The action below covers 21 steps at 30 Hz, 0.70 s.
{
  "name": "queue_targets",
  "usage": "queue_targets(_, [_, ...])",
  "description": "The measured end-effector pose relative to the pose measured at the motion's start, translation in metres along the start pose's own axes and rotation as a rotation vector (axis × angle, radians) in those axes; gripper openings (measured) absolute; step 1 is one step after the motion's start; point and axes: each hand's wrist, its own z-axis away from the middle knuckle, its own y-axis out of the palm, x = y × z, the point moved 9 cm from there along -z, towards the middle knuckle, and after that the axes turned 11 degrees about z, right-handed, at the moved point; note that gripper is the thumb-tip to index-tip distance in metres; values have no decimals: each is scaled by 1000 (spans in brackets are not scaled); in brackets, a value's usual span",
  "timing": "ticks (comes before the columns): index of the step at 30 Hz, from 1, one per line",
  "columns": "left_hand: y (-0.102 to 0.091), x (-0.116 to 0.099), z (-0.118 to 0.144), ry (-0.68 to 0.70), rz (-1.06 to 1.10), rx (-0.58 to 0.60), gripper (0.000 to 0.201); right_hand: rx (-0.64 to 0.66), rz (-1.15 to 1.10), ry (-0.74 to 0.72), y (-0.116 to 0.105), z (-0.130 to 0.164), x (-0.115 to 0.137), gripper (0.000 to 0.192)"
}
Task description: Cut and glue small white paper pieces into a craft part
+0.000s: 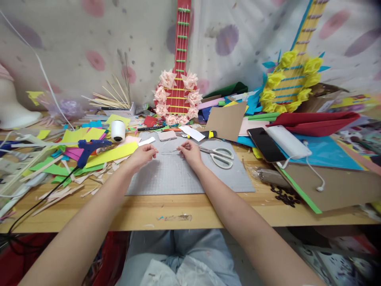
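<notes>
Left hand (pixel 143 154) and right hand (pixel 189 153): fingertips pinching a thin wire (pixel 169 152) between them, over grey cutting mat (pixel 178 178). Scissors (pixel 218 155) just right of right hand; blue glue gun (pixel 89 149) left of left hand.

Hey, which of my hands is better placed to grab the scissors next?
Probably the right hand. It rests on the grey cutting mat with the scissors lying just beside it, handles outward. The left hand sits farther off and would have to cross over.
</notes>
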Motion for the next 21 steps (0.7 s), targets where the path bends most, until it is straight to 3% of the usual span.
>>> queue_targets(3, [2, -2, 0, 40, -38, -6, 11, -3, 359, -130, 10, 2, 9, 8])
queue_targets(6, [8, 1, -1, 61, -57, -1, 12, -41, 597, -211, 4, 4, 20, 14])
queue_targets(9, [11, 4, -3, 81, -73, 1, 14, -58, 716, -194, -28, 4, 27, 28])
queue_targets(16, [14, 1, 0, 88, 41, -49, 12, 180, 1342, -101, -117, 14, 8, 30])
queue_targets(21, [37, -6, 5, 43, 141, -57, 11, 244, 1461, -103, -121, 21, -1, 33])
